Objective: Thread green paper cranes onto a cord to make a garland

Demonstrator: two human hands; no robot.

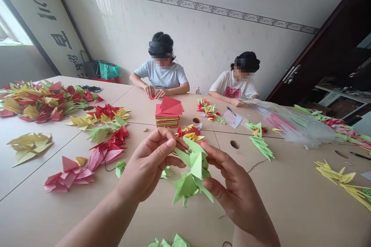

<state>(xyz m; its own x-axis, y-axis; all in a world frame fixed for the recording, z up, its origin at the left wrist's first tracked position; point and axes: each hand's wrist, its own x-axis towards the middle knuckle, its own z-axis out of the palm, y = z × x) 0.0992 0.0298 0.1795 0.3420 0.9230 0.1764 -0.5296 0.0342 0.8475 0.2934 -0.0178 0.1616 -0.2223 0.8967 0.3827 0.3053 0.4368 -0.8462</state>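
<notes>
Light-green folded paper cranes [189,179] hang in a cluster in front of me, above the table. My right hand [232,185] grips them from the right, thumb below and fingers behind the paper. To their left, my left hand [153,158] is closed in a pinch, thumb against forefinger, close to a green wing. Something thin and dark shows beside its fingertips, but I cannot make out what it is. More green folded paper [171,241] lies at the near table edge, and a small green piece [120,169] rests left of my left hand.
Pink cranes [69,175], yellow cranes [30,146] and a large mixed heap [43,100] lie left. A stack of coloured paper [167,117] stands ahead. Two people sit opposite; one handles red paper [151,97]. A clear plastic bag [301,125] lies right, near table holes [234,145].
</notes>
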